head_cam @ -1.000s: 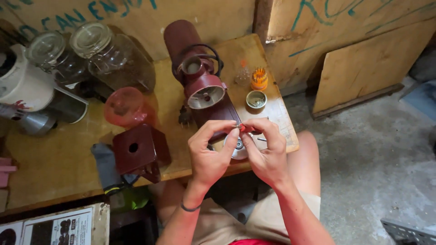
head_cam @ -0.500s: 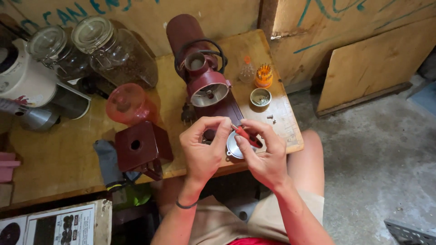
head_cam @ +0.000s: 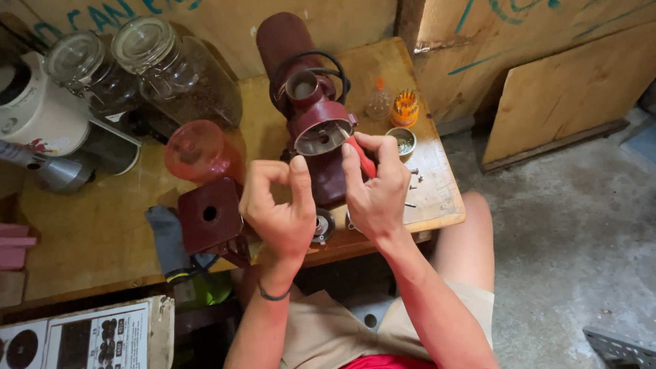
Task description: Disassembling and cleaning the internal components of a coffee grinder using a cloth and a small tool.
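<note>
The right hand [head_cam: 374, 191] grips a red-handled screwdriver [head_cam: 361, 156], fingers curled tight round the handle, its upper end pointing toward the metal mouth of the dark red grinder [head_cam: 316, 123]; the grinder lies on its side on the wooden table [head_cam: 82, 239], a black cord looped over its top. The left hand [head_cam: 277, 212] hangs just beside the right, thumb and forefinger pinched narrow, the other fingers folded; whether anything sits between them I cannot tell. Below both hands, at the table's edge, lies a round metal part [head_cam: 321, 225]. Left of the left hand stands a dark red box cover [head_cam: 208, 217] with 1 hole in its top, and behind it a pink translucent hopper [head_cam: 198, 149]. 2 glass jars [head_cam: 171, 68] stand at the back left; a white appliance [head_cam: 37, 113] is beside them. Right of the grinder sit a small metal cup [head_cam: 401, 142], an orange bit holder [head_cam: 405, 108] and a few loose screws [head_cam: 413, 179].
</note>
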